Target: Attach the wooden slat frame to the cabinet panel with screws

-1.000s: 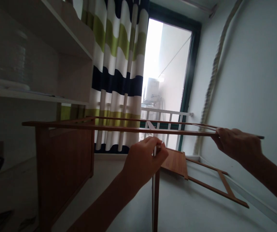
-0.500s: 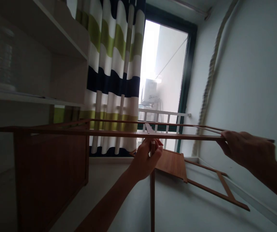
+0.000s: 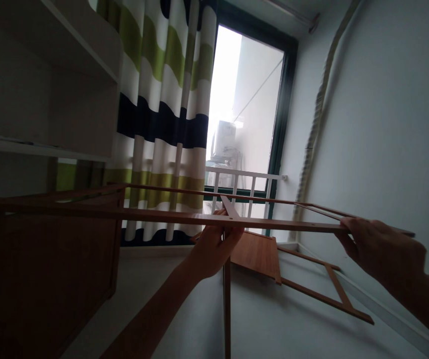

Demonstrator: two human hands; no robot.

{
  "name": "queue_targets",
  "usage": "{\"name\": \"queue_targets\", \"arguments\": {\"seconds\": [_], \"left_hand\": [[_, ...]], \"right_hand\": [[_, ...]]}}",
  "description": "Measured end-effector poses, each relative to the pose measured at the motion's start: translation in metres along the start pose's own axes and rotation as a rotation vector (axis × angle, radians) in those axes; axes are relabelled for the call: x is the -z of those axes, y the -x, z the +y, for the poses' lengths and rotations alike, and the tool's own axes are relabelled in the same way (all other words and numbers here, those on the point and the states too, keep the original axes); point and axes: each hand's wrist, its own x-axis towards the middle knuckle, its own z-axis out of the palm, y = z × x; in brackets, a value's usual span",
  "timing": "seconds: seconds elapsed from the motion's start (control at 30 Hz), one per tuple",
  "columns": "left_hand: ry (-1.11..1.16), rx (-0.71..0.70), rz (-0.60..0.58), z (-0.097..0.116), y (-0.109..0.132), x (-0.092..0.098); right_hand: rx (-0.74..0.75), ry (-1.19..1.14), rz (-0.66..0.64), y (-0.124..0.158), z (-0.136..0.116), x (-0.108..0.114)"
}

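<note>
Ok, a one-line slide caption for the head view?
Left hand grips upright slat, right hand holds wooden frame level.

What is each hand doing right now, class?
Left hand: closed around the top of the upright wooden post.
Right hand: closed on the end of the wooden frame.
</note>
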Motion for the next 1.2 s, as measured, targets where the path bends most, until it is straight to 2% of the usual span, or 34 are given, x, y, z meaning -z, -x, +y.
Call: {"name": "queue_targets", "arguments": {"seconds": [0.13, 0.27, 0.57, 0.77, 1.0, 1.2], "left_hand": [[-0.077, -0.016, -0.052, 0.005, -0.003, 0.001], [-0.149, -0.059, -0.049, 0.01, -0.005, 0.0], [-0.141, -0.127, 0.07, 0.009, -0.002, -0.006], [-0.04, -0.092, 0.149, 0.007, 0.002, -0.01], [0.02, 0.002, 0.244, 0.007, 0.006, -0.018], [-0.009, -0.013, 0.25, 0.008, 0.009, -0.018]], "right_hand": [[-0.039, -0.006, -0.026, -0.001, 0.0, -0.002], [-0.025, 0.01, -0.009, 0.0, 0.001, -0.001], [-0.015, 0.03, -0.04, 0.009, -0.001, -0.004], [-0.007, 0.035, -0.022, 0.016, -0.002, -0.013], [0.021, 0.041, 0.027, -0.004, -0.006, -0.006], [0.015, 0.054, 0.025, -0.009, -0.01, -0.011]]}}
